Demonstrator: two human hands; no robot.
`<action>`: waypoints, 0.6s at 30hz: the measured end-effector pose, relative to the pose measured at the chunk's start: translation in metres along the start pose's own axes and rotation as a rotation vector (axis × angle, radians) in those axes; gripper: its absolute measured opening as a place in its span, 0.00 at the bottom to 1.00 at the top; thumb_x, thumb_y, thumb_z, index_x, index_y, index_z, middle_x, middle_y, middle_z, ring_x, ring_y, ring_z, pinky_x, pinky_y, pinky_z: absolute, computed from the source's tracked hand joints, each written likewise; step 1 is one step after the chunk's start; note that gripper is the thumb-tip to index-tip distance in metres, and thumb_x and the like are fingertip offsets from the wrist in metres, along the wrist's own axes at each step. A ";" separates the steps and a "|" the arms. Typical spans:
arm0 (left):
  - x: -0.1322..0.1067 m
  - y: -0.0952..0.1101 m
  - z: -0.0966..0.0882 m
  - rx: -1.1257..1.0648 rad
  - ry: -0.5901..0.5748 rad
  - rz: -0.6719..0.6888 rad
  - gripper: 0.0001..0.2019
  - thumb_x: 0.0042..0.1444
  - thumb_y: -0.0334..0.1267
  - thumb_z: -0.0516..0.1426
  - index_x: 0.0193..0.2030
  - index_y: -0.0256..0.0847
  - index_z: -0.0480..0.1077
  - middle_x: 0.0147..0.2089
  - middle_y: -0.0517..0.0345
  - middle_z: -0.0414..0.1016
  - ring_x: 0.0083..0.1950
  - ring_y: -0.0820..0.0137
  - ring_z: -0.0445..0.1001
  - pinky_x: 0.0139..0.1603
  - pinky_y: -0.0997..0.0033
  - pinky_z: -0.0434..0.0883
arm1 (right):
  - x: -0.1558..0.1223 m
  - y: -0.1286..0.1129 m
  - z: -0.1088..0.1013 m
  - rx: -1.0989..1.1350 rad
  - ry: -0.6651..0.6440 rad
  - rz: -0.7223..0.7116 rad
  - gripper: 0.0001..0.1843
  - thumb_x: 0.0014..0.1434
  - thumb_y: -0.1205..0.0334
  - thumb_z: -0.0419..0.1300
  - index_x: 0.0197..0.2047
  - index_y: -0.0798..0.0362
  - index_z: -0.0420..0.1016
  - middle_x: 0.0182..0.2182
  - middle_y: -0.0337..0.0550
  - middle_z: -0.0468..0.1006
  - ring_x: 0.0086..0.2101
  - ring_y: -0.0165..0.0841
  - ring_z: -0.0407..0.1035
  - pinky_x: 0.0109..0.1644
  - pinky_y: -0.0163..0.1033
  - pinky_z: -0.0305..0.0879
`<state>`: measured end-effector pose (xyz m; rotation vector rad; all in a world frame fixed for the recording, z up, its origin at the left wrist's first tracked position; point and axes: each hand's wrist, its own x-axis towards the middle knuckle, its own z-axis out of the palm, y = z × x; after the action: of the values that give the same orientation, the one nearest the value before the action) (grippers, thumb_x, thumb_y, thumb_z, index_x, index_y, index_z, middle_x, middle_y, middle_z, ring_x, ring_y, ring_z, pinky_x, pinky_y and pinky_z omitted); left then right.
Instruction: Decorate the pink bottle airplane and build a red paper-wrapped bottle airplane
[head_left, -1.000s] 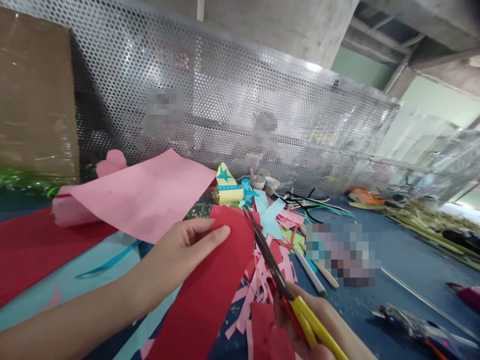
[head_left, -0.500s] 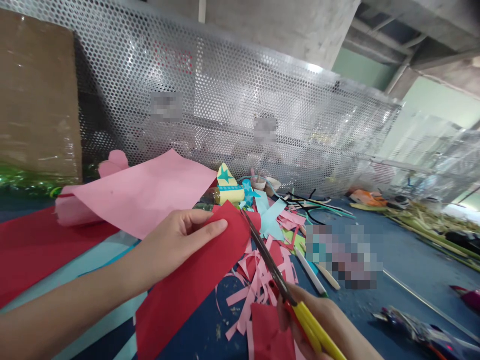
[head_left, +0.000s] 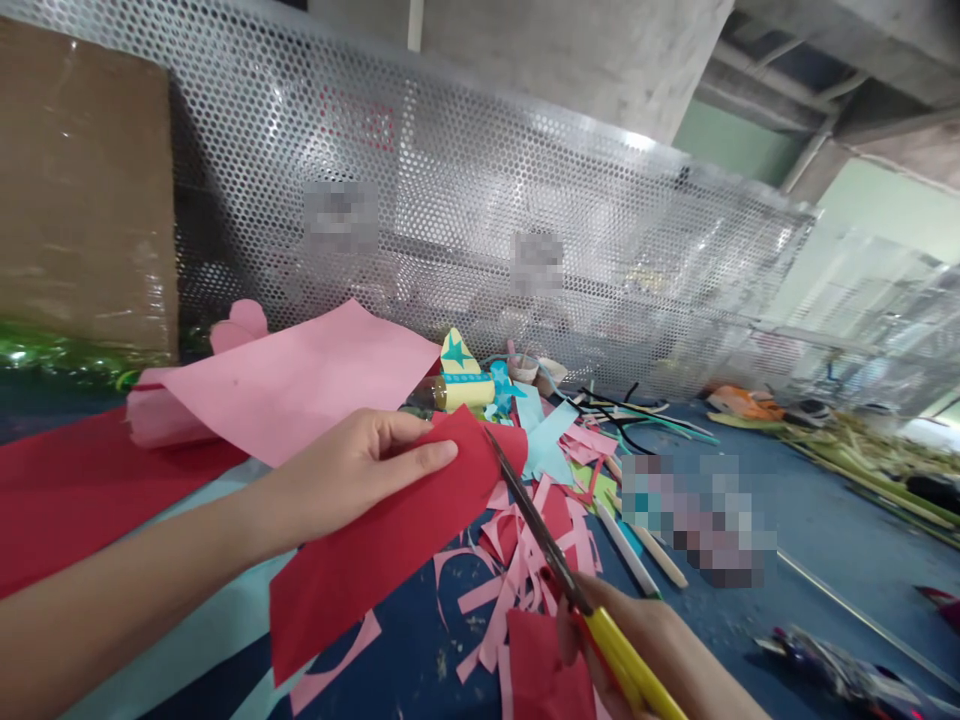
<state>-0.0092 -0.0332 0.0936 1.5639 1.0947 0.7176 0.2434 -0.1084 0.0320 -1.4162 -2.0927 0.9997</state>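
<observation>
My left hand (head_left: 390,465) pinches a strip of red paper (head_left: 375,570) near its far end, thumb on top. In my right hand (head_left: 637,630) is a pair of scissors (head_left: 540,530) with yellow and red handles. The blades reach up to the far right edge of the red paper, where the tips meet it; a flap of red stands out to their right. Pink paper scraps (head_left: 517,560) and a smaller red piece (head_left: 547,660) lie under the scissors. Beyond my left hand rests a large pink sheet (head_left: 300,380).
A yellow paper piece with a teal star (head_left: 455,352) stands behind the cutting spot. Light blue paper (head_left: 551,440), a white marker (head_left: 626,550) and thin coloured sticks (head_left: 652,420) lie right of it. A perforated metal panel (head_left: 465,190) and cardboard (head_left: 90,200) rise behind.
The near end of the red paper has swung up and left, uncovering a curved pink scrap below it. The scissors stay at the paper's far edge. The view has shifted slightly.
</observation>
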 end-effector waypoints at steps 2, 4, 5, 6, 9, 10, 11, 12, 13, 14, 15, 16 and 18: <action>0.000 -0.001 -0.001 0.016 -0.009 0.000 0.15 0.52 0.51 0.61 0.28 0.42 0.77 0.26 0.57 0.80 0.23 0.69 0.73 0.21 0.78 0.64 | 0.000 -0.002 -0.001 0.029 -0.008 0.044 0.31 0.58 0.31 0.47 0.35 0.52 0.69 0.24 0.42 0.73 0.25 0.33 0.63 0.29 0.35 0.61; 0.000 -0.001 0.000 0.020 -0.034 0.002 0.14 0.52 0.51 0.61 0.28 0.42 0.78 0.27 0.57 0.80 0.24 0.68 0.74 0.21 0.77 0.65 | 0.000 -0.003 0.000 0.079 -0.016 0.069 0.28 0.57 0.32 0.50 0.35 0.51 0.68 0.21 0.39 0.70 0.26 0.34 0.65 0.30 0.35 0.63; 0.000 -0.001 0.001 0.015 -0.051 0.008 0.13 0.52 0.50 0.61 0.29 0.43 0.78 0.27 0.57 0.81 0.26 0.67 0.75 0.22 0.77 0.66 | 0.000 -0.002 0.001 0.097 -0.012 0.077 0.28 0.57 0.32 0.50 0.35 0.50 0.68 0.21 0.39 0.70 0.26 0.35 0.67 0.30 0.35 0.64; 0.000 -0.001 0.002 0.005 -0.069 0.017 0.13 0.52 0.50 0.61 0.30 0.43 0.79 0.28 0.57 0.81 0.27 0.66 0.76 0.23 0.76 0.67 | -0.001 -0.001 0.002 0.104 -0.006 0.086 0.28 0.58 0.33 0.49 0.36 0.50 0.69 0.21 0.39 0.70 0.26 0.35 0.67 0.30 0.35 0.65; -0.001 0.000 0.004 -0.022 -0.099 0.042 0.12 0.51 0.49 0.62 0.31 0.43 0.80 0.29 0.57 0.82 0.29 0.64 0.78 0.23 0.75 0.68 | -0.001 0.002 0.004 0.075 0.003 0.110 0.28 0.62 0.37 0.46 0.41 0.53 0.71 0.25 0.42 0.75 0.26 0.34 0.67 0.30 0.35 0.65; -0.002 0.000 0.004 -0.015 -0.099 0.040 0.12 0.52 0.49 0.61 0.31 0.43 0.80 0.30 0.56 0.82 0.30 0.63 0.78 0.24 0.75 0.69 | -0.001 0.003 0.004 0.063 0.001 0.107 0.28 0.63 0.38 0.46 0.43 0.54 0.72 0.27 0.44 0.76 0.26 0.34 0.67 0.30 0.35 0.65; -0.002 0.001 0.004 0.002 -0.098 0.032 0.13 0.52 0.50 0.61 0.32 0.43 0.80 0.30 0.56 0.82 0.30 0.62 0.79 0.24 0.74 0.69 | -0.001 0.003 0.005 0.057 -0.004 0.096 0.28 0.63 0.38 0.47 0.45 0.55 0.72 0.28 0.45 0.77 0.26 0.34 0.68 0.30 0.35 0.65; -0.003 0.001 0.004 0.022 -0.096 0.018 0.14 0.53 0.51 0.60 0.32 0.43 0.80 0.31 0.55 0.83 0.31 0.62 0.79 0.25 0.74 0.69 | 0.000 0.003 0.005 0.058 -0.007 0.080 0.29 0.62 0.38 0.48 0.46 0.55 0.72 0.29 0.45 0.77 0.26 0.34 0.68 0.31 0.35 0.65; -0.003 0.001 0.004 0.040 -0.096 0.003 0.15 0.53 0.52 0.59 0.33 0.43 0.80 0.32 0.55 0.83 0.32 0.61 0.79 0.25 0.74 0.69 | 0.000 0.001 0.005 0.067 -0.006 0.067 0.29 0.62 0.38 0.49 0.45 0.55 0.73 0.29 0.46 0.77 0.27 0.34 0.69 0.31 0.35 0.66; -0.004 0.002 0.003 0.053 -0.095 -0.009 0.15 0.54 0.52 0.59 0.33 0.43 0.80 0.32 0.54 0.83 0.32 0.60 0.80 0.26 0.73 0.70 | 0.001 0.000 0.005 0.082 -0.002 0.063 0.30 0.62 0.37 0.49 0.45 0.55 0.74 0.28 0.46 0.77 0.27 0.35 0.69 0.32 0.35 0.67; -0.004 0.002 0.003 0.059 -0.093 -0.016 0.16 0.54 0.52 0.59 0.33 0.43 0.79 0.33 0.54 0.83 0.32 0.60 0.80 0.26 0.73 0.70 | 0.002 -0.002 0.005 0.103 0.004 0.065 0.30 0.61 0.36 0.48 0.44 0.55 0.74 0.28 0.46 0.77 0.27 0.35 0.70 0.32 0.35 0.68; -0.004 0.002 0.003 0.059 -0.091 -0.018 0.16 0.54 0.53 0.59 0.34 0.43 0.79 0.33 0.53 0.83 0.33 0.60 0.80 0.26 0.73 0.70 | 0.002 -0.004 0.005 0.126 0.009 0.072 0.31 0.61 0.35 0.48 0.43 0.55 0.75 0.27 0.45 0.77 0.28 0.35 0.70 0.32 0.35 0.68; -0.004 0.001 0.003 0.049 -0.091 -0.017 0.16 0.53 0.53 0.59 0.33 0.43 0.79 0.34 0.53 0.83 0.33 0.59 0.80 0.27 0.73 0.70 | 0.002 -0.007 0.005 0.173 0.010 0.087 0.33 0.59 0.33 0.49 0.42 0.55 0.75 0.26 0.44 0.76 0.28 0.35 0.69 0.32 0.34 0.68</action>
<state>-0.0082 -0.0384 0.0942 1.6114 1.0636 0.6061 0.2346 -0.1094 0.0340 -1.4310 -1.9010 1.1744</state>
